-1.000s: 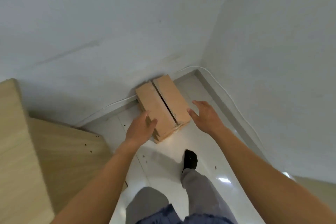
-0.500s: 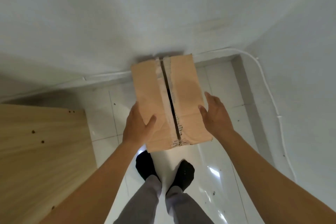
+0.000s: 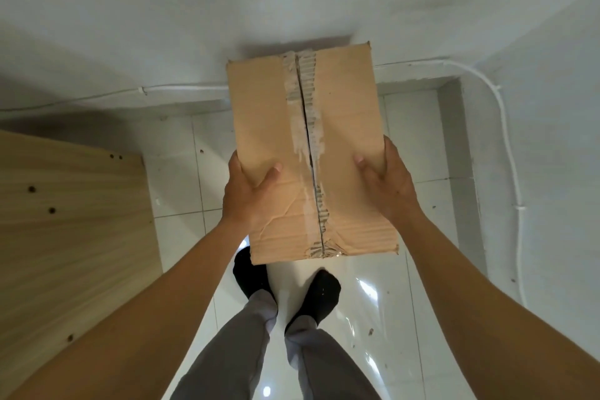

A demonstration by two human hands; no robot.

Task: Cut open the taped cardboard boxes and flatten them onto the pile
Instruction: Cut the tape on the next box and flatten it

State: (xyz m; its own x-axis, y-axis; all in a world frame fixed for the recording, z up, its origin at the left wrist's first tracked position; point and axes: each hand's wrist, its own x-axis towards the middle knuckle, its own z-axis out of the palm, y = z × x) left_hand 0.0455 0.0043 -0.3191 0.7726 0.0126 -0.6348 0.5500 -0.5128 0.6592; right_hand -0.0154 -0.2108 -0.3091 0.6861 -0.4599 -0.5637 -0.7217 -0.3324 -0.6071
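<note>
Fingers [image 3: 271, 178] of the left hand [image 3: 250, 198] grip the left edge of the box [image 3: 344, 101], thumb on top, and the right hand [image 3: 389, 187] grips the right edge likewise. The box is held off the floor [image 3: 422, 286], above the feet [image 3: 321, 292], its top seam under torn tape [image 3: 300, 130]. A wooden board [image 3: 65, 221] lies at the floor's left.

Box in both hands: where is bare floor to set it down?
Bare tiles lie right of the feet, out to the wall with the white cable. A narrower bare strip runs between the wooden board and the feet. Crowded: under the box, where the feet stand, and left, where the board covers the floor.
</note>
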